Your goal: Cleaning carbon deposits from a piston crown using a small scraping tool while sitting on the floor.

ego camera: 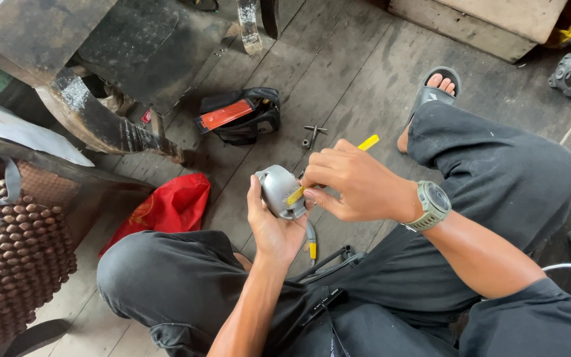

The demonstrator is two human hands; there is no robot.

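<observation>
My left hand point(269, 225) grips a small rounded grey metal housing point(279, 190) from below, above my lap. My right hand point(355, 182) is closed on a yellow-handled screwdriver point(367, 142); the yellow handle sticks out past my fingers and its other end lies against the housing. A watch with a pale green strap point(433, 205) is on my right wrist. A second tool with a yellow tip point(312, 248) hangs just below the housing.
I sit on a dark wooden plank floor point(338, 73) in dark trousers, one sandalled foot point(434, 89) stretched out. A black pouch with an orange panel point(239, 116), a small T-shaped metal tool point(313, 132), a red bag point(166, 208), a beaded seat cover point(14, 264) and worn wooden pieces point(100, 119) lie around.
</observation>
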